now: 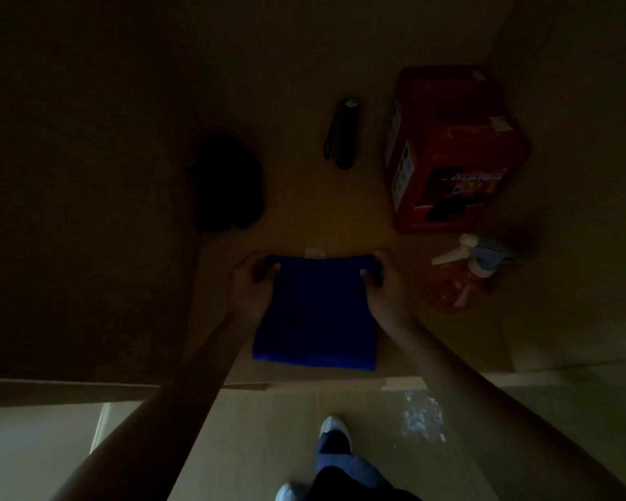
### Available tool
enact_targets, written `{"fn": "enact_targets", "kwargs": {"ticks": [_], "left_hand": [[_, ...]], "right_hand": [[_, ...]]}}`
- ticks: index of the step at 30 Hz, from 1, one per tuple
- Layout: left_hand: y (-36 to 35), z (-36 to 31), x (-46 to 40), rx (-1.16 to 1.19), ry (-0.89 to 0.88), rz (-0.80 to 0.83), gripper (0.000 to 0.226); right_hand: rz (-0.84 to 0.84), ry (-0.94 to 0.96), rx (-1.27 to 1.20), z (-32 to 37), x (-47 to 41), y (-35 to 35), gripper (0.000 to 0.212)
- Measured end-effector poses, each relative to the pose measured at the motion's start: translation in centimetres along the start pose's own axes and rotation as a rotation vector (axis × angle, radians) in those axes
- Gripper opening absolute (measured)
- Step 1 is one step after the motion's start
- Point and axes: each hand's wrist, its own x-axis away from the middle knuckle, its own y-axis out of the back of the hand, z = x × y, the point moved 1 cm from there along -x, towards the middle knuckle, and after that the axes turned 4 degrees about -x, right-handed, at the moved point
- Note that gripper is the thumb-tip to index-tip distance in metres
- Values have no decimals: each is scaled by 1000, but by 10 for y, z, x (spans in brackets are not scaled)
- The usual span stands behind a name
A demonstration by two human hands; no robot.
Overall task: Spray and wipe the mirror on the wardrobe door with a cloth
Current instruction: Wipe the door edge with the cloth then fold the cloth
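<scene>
While both hands, left [252, 280] and right [378, 280], pinch the cloth's [315, 316] far corners with curled fingers, risk: lifting could knock the sprayer [463, 273] just beside it, near the desk's [304, 218] front edge

I'm looking down into a very dim room; the light barely reaches the brown worktop [340, 218], whose left part sinks into deep shadow. Below its front edge, a paler floor [253, 446] shows, with a scuffed whitish patch [421, 417] to the right.
</scene>
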Motion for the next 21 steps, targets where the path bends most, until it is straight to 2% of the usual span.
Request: {"fn": "enact_targets", "kwargs": {"ticks": [3,6,7,9,11,12,16,21], "left_hand": [[3,0,6,-186,-155,-46,34],[6,5,15,-677,-537,-219,42],[2,6,18,-728,-631,-198,40],[-12,13,26,-724,-733,-51,44],[-24,26,29,-782,-706,118,53],[-27,33,29,-818,-676,148,55],[-26,36,32,-863,-599,182,62],[-26,37,44,-840,-548,158,68]], "right_hand": [[-83,34,83,3,4,-4,35],[-159,107,292,5,14,-7,45],[-161,149,407,7,20,-11,48],[-99,263,580,12,36,-27,49],[-8,326,663,12,50,-47,51],[33,310,691,10,54,-53,54],[159,232,792,-2,55,-56,70],[197,265,836,-1,58,-54,72]]}}
